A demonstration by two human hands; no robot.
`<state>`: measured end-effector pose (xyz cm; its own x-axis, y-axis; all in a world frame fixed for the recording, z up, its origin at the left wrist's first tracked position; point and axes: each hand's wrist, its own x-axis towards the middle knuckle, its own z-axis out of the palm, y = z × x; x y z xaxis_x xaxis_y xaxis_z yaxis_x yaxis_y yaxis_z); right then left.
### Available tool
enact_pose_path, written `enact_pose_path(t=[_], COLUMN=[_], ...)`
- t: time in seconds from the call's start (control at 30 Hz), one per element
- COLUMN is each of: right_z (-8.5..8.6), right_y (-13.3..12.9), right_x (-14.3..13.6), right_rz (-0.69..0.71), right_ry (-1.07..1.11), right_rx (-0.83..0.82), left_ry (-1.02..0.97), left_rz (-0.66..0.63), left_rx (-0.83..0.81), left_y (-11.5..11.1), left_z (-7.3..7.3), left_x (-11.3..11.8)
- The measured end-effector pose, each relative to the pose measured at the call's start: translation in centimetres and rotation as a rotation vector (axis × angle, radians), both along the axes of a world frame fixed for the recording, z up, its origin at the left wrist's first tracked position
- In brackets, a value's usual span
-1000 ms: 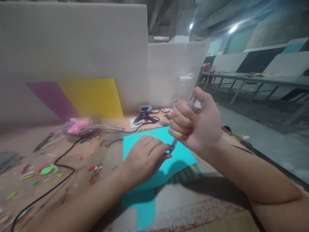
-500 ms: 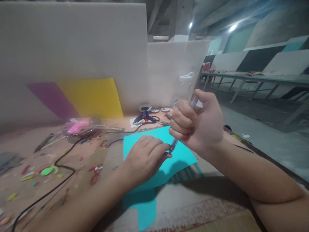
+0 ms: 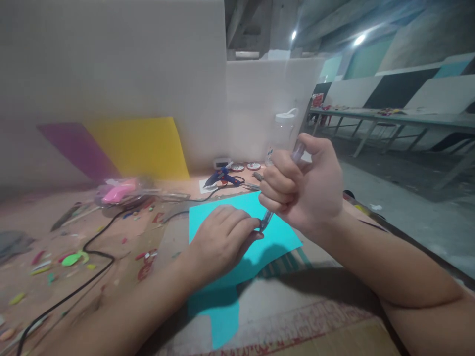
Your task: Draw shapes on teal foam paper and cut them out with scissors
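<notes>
My right hand (image 3: 302, 185) is wrapped in a fist round a pen (image 3: 266, 220), its thumb on the upper end. The pen slants down and left to my left hand (image 3: 224, 240), whose thumb and fingers pinch together at the tip. Whether they hold the tip itself or a small dark piece there is too small to tell. Both hands are above a turquoise sheet (image 3: 285, 237), which has a narrower strip reaching toward me and lies on a piece of cardboard (image 3: 282, 309).
A blue glue gun (image 3: 224, 178) with a black cord (image 3: 96, 253) is behind the sheet. Purple (image 3: 76, 148) and yellow (image 3: 148, 148) sheets lean on the white panel. A clear bottle (image 3: 284, 133) stands behind my right hand. Colourful scraps (image 3: 72, 259) litter the left.
Both hands keep nearly the same pose on the pen. The whole view has shifted very slightly.
</notes>
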<state>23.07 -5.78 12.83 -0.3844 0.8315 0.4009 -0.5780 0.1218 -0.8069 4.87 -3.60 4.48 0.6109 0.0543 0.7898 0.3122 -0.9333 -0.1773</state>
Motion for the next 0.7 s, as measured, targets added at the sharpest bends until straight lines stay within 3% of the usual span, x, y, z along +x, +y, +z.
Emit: enact_pose_path(t=[0.37, 0.7], right_z=[-0.13, 0.1], right_y=[0.29, 0.01], right_x=[-0.04, 0.08], right_rz=[0.073, 0.033], right_ry=[0.036, -0.013], right_rx=[0.01, 0.021], left_ry=[0.02, 0.026], left_rz=[-0.007, 0.006], left_rx=[-0.008, 0.019], left_y=[0.19, 0.27], left_z=[-0.21, -0.07], left_x=[0.07, 0.02])
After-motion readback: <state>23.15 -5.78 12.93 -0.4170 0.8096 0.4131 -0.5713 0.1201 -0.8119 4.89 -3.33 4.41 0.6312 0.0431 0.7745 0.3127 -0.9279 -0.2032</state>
